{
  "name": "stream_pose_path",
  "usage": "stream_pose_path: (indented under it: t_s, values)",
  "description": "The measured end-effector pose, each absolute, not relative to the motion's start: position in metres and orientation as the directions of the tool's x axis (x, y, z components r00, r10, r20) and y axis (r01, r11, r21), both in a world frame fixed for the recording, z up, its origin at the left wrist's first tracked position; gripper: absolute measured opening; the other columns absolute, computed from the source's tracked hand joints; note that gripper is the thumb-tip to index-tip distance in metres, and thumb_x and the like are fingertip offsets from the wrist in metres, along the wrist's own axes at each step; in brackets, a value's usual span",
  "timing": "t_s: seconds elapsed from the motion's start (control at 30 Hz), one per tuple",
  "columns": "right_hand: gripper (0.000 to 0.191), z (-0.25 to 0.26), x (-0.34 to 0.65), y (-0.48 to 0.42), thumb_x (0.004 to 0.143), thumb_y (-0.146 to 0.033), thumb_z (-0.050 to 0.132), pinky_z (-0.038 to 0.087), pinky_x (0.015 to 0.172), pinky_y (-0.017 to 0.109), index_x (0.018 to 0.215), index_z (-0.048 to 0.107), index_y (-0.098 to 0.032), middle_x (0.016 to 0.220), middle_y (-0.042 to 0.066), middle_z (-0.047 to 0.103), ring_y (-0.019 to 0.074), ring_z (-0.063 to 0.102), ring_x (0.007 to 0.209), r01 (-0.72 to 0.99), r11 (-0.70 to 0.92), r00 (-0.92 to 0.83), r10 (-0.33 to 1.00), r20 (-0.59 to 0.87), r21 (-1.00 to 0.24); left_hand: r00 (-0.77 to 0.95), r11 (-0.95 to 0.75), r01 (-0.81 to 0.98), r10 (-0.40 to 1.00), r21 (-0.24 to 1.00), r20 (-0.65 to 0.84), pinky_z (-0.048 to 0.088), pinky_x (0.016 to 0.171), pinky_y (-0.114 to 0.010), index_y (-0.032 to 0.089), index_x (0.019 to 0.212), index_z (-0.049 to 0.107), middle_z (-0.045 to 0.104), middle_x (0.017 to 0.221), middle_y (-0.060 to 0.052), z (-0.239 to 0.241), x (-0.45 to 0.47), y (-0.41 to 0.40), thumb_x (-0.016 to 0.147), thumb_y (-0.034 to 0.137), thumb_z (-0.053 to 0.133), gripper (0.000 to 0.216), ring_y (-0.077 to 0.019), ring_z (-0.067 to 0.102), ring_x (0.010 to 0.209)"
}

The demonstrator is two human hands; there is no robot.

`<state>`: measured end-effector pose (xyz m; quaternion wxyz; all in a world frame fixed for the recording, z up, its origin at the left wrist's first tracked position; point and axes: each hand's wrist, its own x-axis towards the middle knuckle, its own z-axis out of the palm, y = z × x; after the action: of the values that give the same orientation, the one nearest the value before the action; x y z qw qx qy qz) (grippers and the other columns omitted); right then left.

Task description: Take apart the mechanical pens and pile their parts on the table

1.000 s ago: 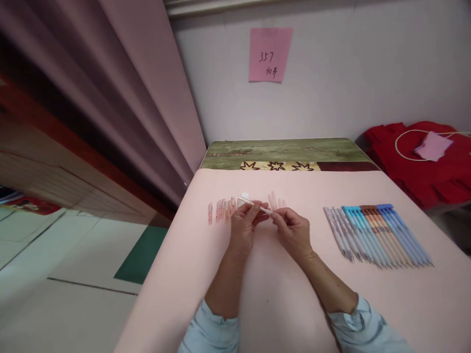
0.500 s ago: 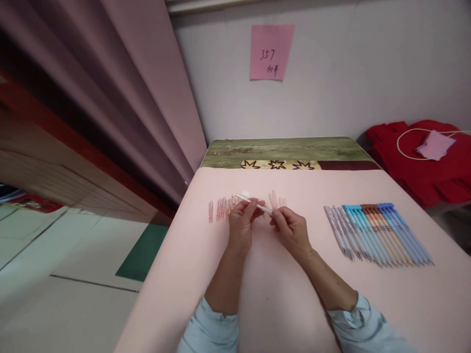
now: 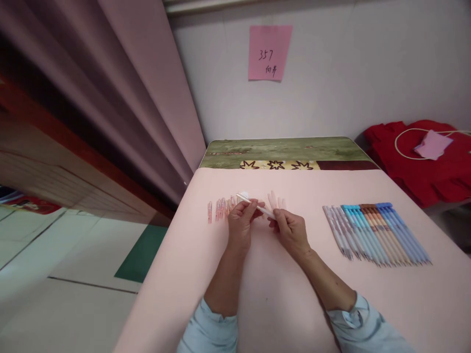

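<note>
- Wall point(image 3: 360, 73): grey, behind the table; I see it run across the back.
- Table point(image 3: 268, 314): pale pink cover over most of the top, green patterned strip showing at the far end.
- Curtain point(image 3: 147, 73): mauve, hangs in folds beyond the table's left edge.
- Floor point(image 3: 73, 304): light tiles, left of the table.
- Wood panel point(image 3: 55, 176): left of the table, below the curtain, blurred.
- Red cloth point(image 3: 408, 181): ruffled, off the table's far right corner; pale cable and pink slips lie on it.
- Pens point(image 3: 375, 235): side by side on the table's right half, grey, turquoise, brown-orange, blue; tips toward the near side.
- Green mat point(image 3: 138, 257): on the floor, just left of the table.
- Left hand point(image 3: 241, 223): above the table's middle, fingers pinched round the tube.
- Right hand point(image 3: 292, 230): near the left one, small gap between, thumb and fingers clamped on the tube's lower end.
- Pink note point(image 3: 270, 54): stuck up behind the table, handwritten "357" plus characters.
- Clear pink pieces point(image 3: 220, 209): row on the table's left part, partly behind the left hand.
- Tube point(image 3: 266, 212): slim, pale, tilted, held over the table's middle, bridging both hands.
- Pink slivers point(image 3: 273, 199): flat on the table, just beyond the right hand.
</note>
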<state>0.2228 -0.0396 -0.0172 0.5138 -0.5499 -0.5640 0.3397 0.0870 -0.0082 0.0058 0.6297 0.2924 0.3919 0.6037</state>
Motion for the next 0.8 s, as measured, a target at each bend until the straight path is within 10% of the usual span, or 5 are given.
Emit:
stream_pose_path:
  t_s: [0.13,0.43,0.63,0.8]
  values:
    - [0.029,-0.0187,0.2210,-0.0375,0.083,-0.045,0.066,0.045,0.055,0.022,0.100,0.061,-0.021,0.069,-0.002,0.063,0.0114,0.055,0.056,0.253,0.193,0.180,0.953,0.242,-0.948,-0.056,0.093,-0.543,0.988,0.835,-0.147,0.053,0.072,-0.029,0.013,0.080,0.068,0.074,0.084,-0.008,0.0053,0.0863,-0.0068,0.067,0.034,0.081,0.028,-0.0145,0.068,0.070]
    - [0.038,-0.0181,0.2223,-0.0394,0.096,-0.044,0.045,0.044,0.053,0.023,0.072,0.062,-0.020,0.060,0.000,0.061,0.0115,0.054,0.051,0.268,0.167,0.121,0.971,0.205,-0.949,-0.037,0.087,-0.502,0.992,0.860,-0.122,0.052,0.071,-0.027,0.013,0.082,0.069,0.074,0.086,-0.008,0.0051,0.0855,-0.0082,0.071,0.033,0.078,0.024,-0.0115,0.065,0.066]
    - [0.030,-0.0163,0.2199,-0.0377,0.077,-0.042,0.073,0.041,0.052,0.021,0.094,0.059,-0.022,0.064,-0.004,0.058,0.0107,0.051,0.053,0.274,0.201,0.185,0.949,0.257,-0.940,-0.054,0.086,-0.502,0.990,0.860,-0.130,0.051,0.071,-0.026,0.013,0.080,0.068,0.074,0.085,-0.008,0.0049,0.0846,-0.0073,0.070,0.031,0.079,0.023,-0.0127,0.066,0.071]
    - [0.032,-0.0172,0.2219,-0.0392,0.093,-0.044,0.051,0.043,0.053,0.022,0.074,0.062,-0.020,0.061,-0.001,0.061,0.0108,0.054,0.051,0.264,0.172,0.107,0.973,0.207,-0.949,-0.030,0.077,-0.460,0.994,0.884,-0.102,0.051,0.072,-0.027,0.014,0.083,0.070,0.074,0.086,-0.007,0.0056,0.0846,-0.0081,0.072,0.033,0.077,0.024,-0.0120,0.065,0.070]
